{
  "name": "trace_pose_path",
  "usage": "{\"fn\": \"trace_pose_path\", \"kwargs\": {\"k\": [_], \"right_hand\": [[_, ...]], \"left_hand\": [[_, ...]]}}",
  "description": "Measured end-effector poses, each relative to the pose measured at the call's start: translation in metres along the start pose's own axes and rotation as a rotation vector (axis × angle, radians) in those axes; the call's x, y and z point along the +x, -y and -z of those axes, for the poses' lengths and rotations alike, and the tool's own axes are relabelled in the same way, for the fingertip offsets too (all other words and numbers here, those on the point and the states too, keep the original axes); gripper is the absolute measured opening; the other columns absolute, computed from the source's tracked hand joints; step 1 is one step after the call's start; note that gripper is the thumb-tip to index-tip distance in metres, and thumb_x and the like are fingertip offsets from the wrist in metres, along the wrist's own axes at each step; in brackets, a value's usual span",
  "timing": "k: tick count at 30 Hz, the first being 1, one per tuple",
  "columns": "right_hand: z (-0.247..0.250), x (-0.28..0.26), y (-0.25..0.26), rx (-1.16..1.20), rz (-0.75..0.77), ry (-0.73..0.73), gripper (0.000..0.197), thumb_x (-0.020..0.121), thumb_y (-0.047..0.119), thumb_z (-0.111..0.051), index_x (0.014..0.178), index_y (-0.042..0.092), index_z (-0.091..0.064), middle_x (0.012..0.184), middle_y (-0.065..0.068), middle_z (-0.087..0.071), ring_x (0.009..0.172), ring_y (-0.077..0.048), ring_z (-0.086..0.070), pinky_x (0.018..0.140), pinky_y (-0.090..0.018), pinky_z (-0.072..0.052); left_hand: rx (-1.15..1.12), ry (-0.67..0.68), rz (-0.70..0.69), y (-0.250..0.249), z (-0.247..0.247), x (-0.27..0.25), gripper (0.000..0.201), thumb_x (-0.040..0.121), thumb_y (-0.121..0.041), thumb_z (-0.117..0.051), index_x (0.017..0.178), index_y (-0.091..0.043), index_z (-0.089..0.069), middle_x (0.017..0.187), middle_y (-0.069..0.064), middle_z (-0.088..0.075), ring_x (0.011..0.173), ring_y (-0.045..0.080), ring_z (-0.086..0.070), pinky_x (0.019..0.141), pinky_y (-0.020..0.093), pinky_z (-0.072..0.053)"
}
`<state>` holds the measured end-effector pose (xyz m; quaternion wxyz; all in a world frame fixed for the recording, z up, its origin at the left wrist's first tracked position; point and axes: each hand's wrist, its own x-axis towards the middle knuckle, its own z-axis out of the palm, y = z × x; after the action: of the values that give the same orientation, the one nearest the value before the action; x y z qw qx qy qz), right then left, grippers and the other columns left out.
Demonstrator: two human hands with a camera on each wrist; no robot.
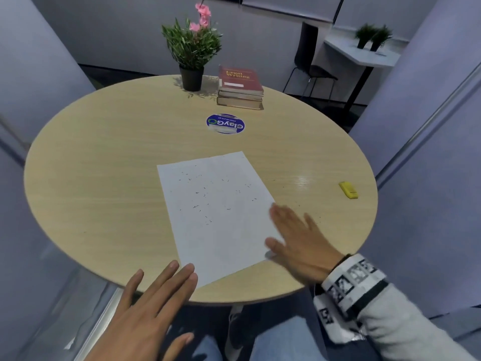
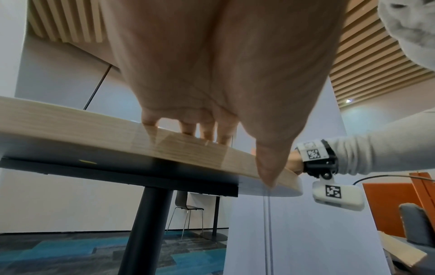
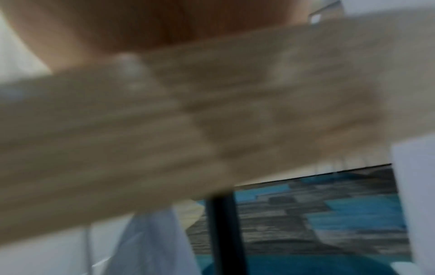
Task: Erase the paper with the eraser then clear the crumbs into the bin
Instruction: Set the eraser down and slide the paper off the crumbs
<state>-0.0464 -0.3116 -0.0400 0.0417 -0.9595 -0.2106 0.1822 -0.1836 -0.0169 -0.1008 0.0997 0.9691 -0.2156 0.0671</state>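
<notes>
A white sheet of paper (image 1: 216,212) lies on the round wooden table (image 1: 104,165), sprinkled with small dark eraser crumbs (image 1: 199,204). The yellow eraser (image 1: 348,190) rests alone near the table's right edge. My right hand (image 1: 299,243) is flat and open at the paper's lower right edge, fingers spread, thumb over the paper's corner. My left hand (image 1: 156,295) is open with straight fingers at the table's near edge, fingertips (image 1: 191,273) by the paper's near corner. In the left wrist view the left fingers (image 2: 207,130) hang over the table edge (image 2: 188,148). The right wrist view is blurred.
A potted plant with pink flowers (image 1: 192,48) and a stack of books (image 1: 240,87) stand at the table's far side, with a round blue sticker (image 1: 225,123) in front of them. A few crumbs lie on the table right of the paper. No bin is in view.
</notes>
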Motion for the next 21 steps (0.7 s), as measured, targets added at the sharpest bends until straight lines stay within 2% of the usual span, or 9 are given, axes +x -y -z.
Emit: {"fn": "trace_pose_path", "kwargs": {"k": [3, 6, 10, 12, 14, 15, 17, 19, 21], "right_hand": [[0.02, 0.002, -0.018, 0.051, -0.081, -0.047, 0.099, 0.065, 0.085, 0.016, 0.144, 0.026, 0.025, 0.152, 0.012, 0.032, 0.138, -0.003, 0.029, 0.116, -0.042, 0.013], [0.037, -0.003, 0.023, 0.109, 0.089, -0.086, 0.098, 0.063, 0.087, 0.016, 0.144, 0.031, 0.023, 0.15, 0.019, 0.031, 0.136, 0.004, 0.03, 0.117, -0.039, 0.013], [0.024, -0.001, 0.119, 0.076, 0.382, -0.016, 0.087, 0.079, 0.076, -0.006, 0.149, 0.026, 0.011, 0.156, 0.014, 0.018, 0.14, -0.001, 0.023, 0.117, -0.042, 0.01], [0.01, 0.005, 0.152, 0.09, 0.474, 0.058, 0.083, 0.086, 0.071, -0.019, 0.15, 0.023, 0.004, 0.158, 0.012, 0.011, 0.142, -0.004, 0.018, 0.114, -0.042, 0.014], [-0.001, 0.01, 0.161, 0.079, 0.502, 0.12, 0.082, 0.088, 0.069, -0.025, 0.15, 0.023, 0.003, 0.158, 0.013, 0.011, 0.143, -0.003, 0.018, 0.113, -0.043, 0.017], [-0.004, 0.012, 0.155, 0.058, 0.492, 0.116, 0.082, 0.088, 0.07, -0.024, 0.15, 0.024, 0.003, 0.158, 0.013, 0.012, 0.143, -0.003, 0.018, 0.114, -0.043, 0.017], [-0.006, 0.016, 0.127, 0.014, 0.406, 0.092, 0.084, 0.085, 0.073, -0.016, 0.15, 0.027, 0.008, 0.156, 0.015, 0.019, 0.141, -0.003, 0.022, 0.116, -0.044, 0.014], [0.003, 0.02, 0.087, -0.011, 0.206, 0.094, 0.094, 0.073, 0.083, 0.0, 0.148, 0.028, 0.017, 0.15, 0.018, 0.029, 0.139, -0.004, 0.029, 0.117, -0.047, 0.009], [0.014, 0.021, 0.063, -0.019, 0.056, 0.073, 0.107, 0.059, 0.089, 0.013, 0.146, 0.027, 0.021, 0.147, 0.016, 0.035, 0.137, -0.005, 0.033, 0.117, -0.049, 0.006]], "left_hand": [[-0.035, -0.063, -0.018, -0.003, 0.01, 0.002, 0.066, 0.089, -0.067, -0.036, 0.133, -0.02, -0.051, 0.141, 0.0, -0.05, 0.138, 0.016, -0.032, 0.109, 0.04, -0.018], [-0.015, -0.135, -0.027, -0.008, 0.023, 0.009, 0.078, 0.078, -0.072, -0.05, 0.135, -0.018, -0.05, 0.141, 0.002, -0.048, 0.135, 0.02, -0.038, 0.108, 0.045, -0.023], [0.141, 0.012, -0.047, -0.001, 0.016, 0.024, 0.101, 0.07, -0.081, -0.048, 0.142, -0.011, -0.041, 0.15, 0.01, -0.038, 0.143, 0.025, -0.023, 0.101, 0.057, -0.024], [0.185, 0.097, -0.069, 0.005, 0.006, 0.026, 0.104, 0.066, -0.083, -0.045, 0.145, -0.016, -0.036, 0.148, 0.008, -0.036, 0.147, 0.024, -0.008, 0.106, 0.052, -0.017], [0.17, 0.129, -0.088, 0.008, 0.0, 0.022, 0.102, 0.072, -0.084, -0.036, 0.151, -0.02, -0.024, 0.147, 0.004, -0.037, 0.148, 0.023, -0.003, 0.109, 0.046, -0.01], [0.139, 0.121, -0.09, 0.007, -0.002, 0.018, 0.098, 0.077, -0.083, -0.031, 0.152, -0.021, -0.021, 0.147, 0.004, -0.038, 0.147, 0.022, -0.006, 0.109, 0.045, -0.01], [0.061, 0.06, -0.069, 0.003, -0.004, 0.01, 0.089, 0.083, -0.079, -0.026, 0.146, -0.017, -0.033, 0.147, 0.005, -0.04, 0.144, 0.018, -0.017, 0.106, 0.046, -0.014], [0.022, 0.007, -0.037, -0.001, -0.008, 0.005, 0.085, 0.083, -0.077, -0.029, 0.138, -0.013, -0.043, 0.148, 0.005, -0.043, 0.141, 0.016, -0.024, 0.105, 0.047, -0.018], [-0.011, -0.029, -0.009, -0.004, -0.007, 0.005, 0.085, 0.083, -0.077, -0.028, 0.137, -0.014, -0.044, 0.146, 0.003, -0.044, 0.14, 0.015, -0.027, 0.105, 0.047, -0.019]]}}
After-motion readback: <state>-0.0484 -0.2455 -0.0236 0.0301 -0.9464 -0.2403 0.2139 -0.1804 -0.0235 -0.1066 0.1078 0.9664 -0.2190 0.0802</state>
